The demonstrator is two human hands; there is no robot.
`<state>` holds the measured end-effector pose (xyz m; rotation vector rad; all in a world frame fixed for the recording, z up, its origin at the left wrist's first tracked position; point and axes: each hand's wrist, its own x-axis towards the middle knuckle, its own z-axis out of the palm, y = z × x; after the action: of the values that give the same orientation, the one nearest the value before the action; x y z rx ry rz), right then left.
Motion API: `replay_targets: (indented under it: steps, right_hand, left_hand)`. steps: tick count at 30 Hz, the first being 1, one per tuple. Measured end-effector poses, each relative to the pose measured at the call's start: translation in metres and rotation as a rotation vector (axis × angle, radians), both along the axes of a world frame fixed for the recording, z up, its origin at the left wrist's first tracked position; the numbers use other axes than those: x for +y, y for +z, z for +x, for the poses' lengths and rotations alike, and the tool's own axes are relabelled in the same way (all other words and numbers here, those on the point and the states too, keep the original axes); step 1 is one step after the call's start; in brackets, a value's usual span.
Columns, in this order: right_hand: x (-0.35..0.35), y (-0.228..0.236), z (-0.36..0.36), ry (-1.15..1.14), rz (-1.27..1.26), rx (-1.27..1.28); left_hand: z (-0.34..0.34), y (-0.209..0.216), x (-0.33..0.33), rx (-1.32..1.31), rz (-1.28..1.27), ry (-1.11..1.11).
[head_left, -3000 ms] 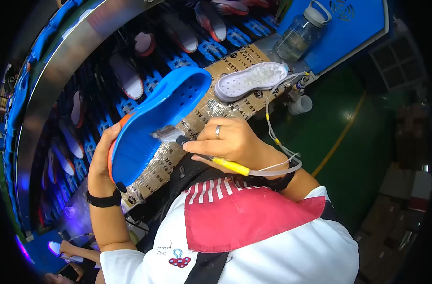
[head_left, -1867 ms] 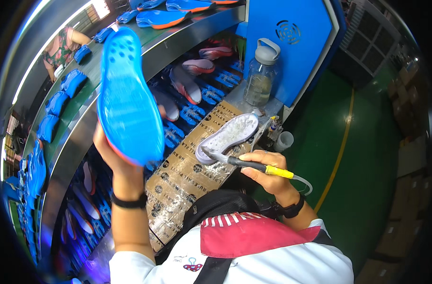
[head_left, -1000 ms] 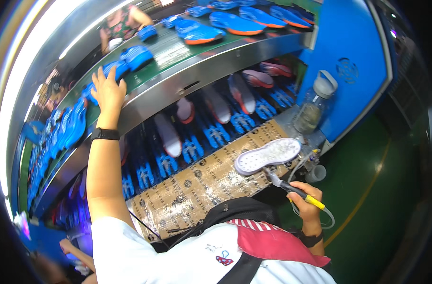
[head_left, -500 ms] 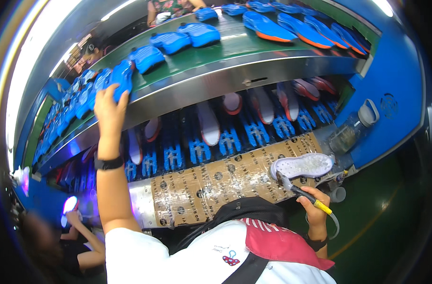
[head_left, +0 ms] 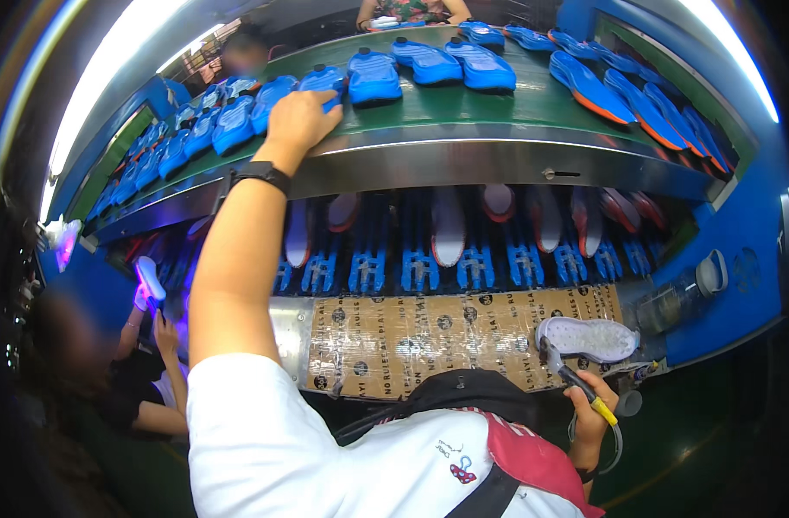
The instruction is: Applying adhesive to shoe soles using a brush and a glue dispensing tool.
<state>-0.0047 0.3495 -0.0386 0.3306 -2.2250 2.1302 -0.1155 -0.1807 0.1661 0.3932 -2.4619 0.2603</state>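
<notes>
A person's left hand (head_left: pixel 303 123) reaches toward 11 o'clock over a green conveyor belt (head_left: pixel 532 99), its fingers at the near end of a blue shoe sole (head_left: pixel 323 78). This sole's long axis runs roughly from 12 to 6 o'clock, black-tabbed end at 12; its visible part extends just past the fingers toward 12. Whether the fingers clamp it or only touch it cannot be told.

Toward 4 o'clock, the right hand (head_left: pixel 595 401) has its fingers clamped around a brush (head_left: pixel 574 377). The brush slants from bristles at 11 o'clock to yellow end at 5, bristles beyond the fingers. They overlap, in view, the left end of a white sole (head_left: pixel 589 337), lying nearly 9 to 3 o'clock on cardboard (head_left: pixel 463 345).
</notes>
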Motion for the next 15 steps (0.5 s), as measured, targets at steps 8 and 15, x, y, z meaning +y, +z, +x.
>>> replay_targets:
  steps: [8, 15]
  right_hand:
    - [0.001, -0.002, 0.009, -0.011, 0.016, -0.015]
    - [0.0, 0.0, 0.012, -0.015, 0.082, 0.006]
  left_hand:
    - [0.013, -0.002, -0.039, -0.013, 0.008, 0.009]
    - [0.039, -0.004, -0.083, 0.02, -0.051, -0.046]
